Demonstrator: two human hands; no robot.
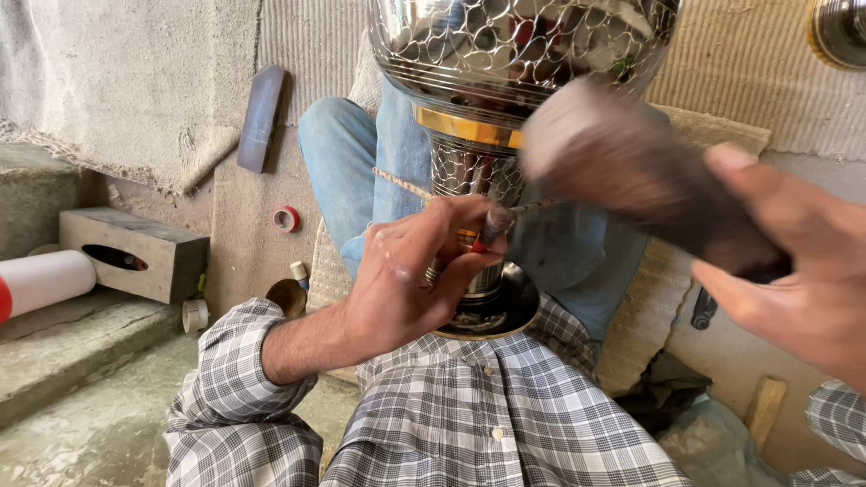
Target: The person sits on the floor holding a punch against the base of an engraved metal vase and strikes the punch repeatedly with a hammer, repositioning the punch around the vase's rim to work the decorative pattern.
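Observation:
A large shiny metal vessel (519, 45) with a scale-like engraved pattern and a gold band rests on my lap, its narrow stem and round foot (505, 307) pointing toward me. My left hand (410, 271) pinches a small chisel-like punch (493, 225) against the stem. My right hand (798, 271) grips a dark wooden mallet (622, 171), blurred and raised just to the right of the punch. A thin cord (401, 183) runs across the stem.
A grey block with a slot (135, 252) and a white roll (45, 280) lie at left on stone steps. A red tape ring (286, 218), a dark flat bar (260, 117) and small spools (194, 314) sit on the floor. Woven matting covers the wall behind.

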